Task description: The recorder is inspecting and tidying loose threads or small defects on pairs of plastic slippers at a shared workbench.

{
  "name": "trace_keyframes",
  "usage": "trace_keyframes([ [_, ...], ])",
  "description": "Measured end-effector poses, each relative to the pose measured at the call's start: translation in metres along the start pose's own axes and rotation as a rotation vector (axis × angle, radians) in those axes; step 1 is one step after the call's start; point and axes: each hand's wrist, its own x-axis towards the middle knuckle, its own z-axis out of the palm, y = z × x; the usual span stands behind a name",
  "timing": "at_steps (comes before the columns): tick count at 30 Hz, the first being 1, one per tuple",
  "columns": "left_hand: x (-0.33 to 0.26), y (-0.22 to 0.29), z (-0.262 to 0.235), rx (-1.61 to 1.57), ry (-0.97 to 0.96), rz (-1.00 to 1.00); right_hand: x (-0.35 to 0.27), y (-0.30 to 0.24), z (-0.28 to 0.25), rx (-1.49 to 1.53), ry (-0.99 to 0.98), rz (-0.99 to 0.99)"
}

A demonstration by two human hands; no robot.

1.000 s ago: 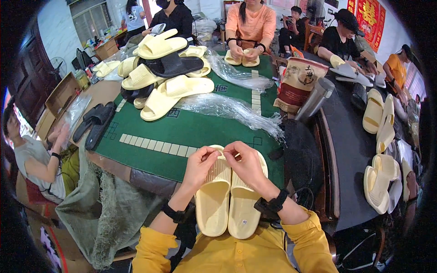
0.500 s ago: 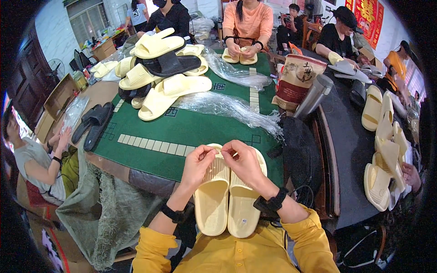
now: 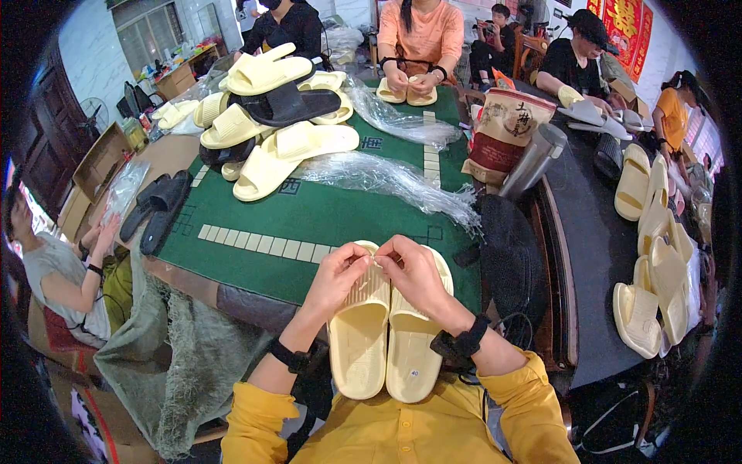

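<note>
A pair of cream slides (image 3: 359,356) lies side by side in front of me, toes away, partly over the near edge of the green table top. Over their toe ends, my left hand (image 3: 340,272) and my right hand (image 3: 413,277) meet with fingertips pinched together. Something small and pale is between the fingertips, too fine to make out. Beyond them a bundle of clear thin plastic strands (image 3: 394,185) lies across the green mat (image 3: 325,220). My hands hide part of the slides' straps.
A pile of cream and black slides (image 3: 297,147) stands at the far left, with black slides (image 3: 158,213) beside it. To the right are a red-and-tan bag (image 3: 506,135), a steel flask (image 3: 535,162) and a dark table (image 3: 595,309) holding more slides. Several people sit around.
My hands stay pinched over the toe ends, shifting only slightly. On the right-hand table, a person's hand has withdrawn from the cream slides, which now lie a little differently.
</note>
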Motion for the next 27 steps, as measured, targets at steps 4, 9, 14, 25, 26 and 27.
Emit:
trace_keyframes([
  [4,0.001,-0.005,0.000,0.014,-0.005,0.016,-0.001,0.002,0.002,0.066,-0.021,0.024],
  [9,-0.001,-0.002,0.000,0.133,0.077,-0.077,0.001,0.011,0.009,0.100,0.034,0.104],
  [14,-0.045,0.034,0.017,0.829,0.204,0.467,0.011,0.008,-0.007,0.234,0.235,0.141],
  [25,-0.106,0.020,0.065,1.416,-0.198,0.431,-0.142,-0.136,-0.223,-0.488,0.358,0.096],
  [26,-0.104,0.022,0.065,1.471,-0.198,0.393,-0.154,-0.137,-0.248,-0.552,0.459,0.197],
  [27,-0.101,0.025,0.062,1.528,-0.196,0.354,-0.166,-0.133,-0.275,-0.629,0.546,0.243],
])
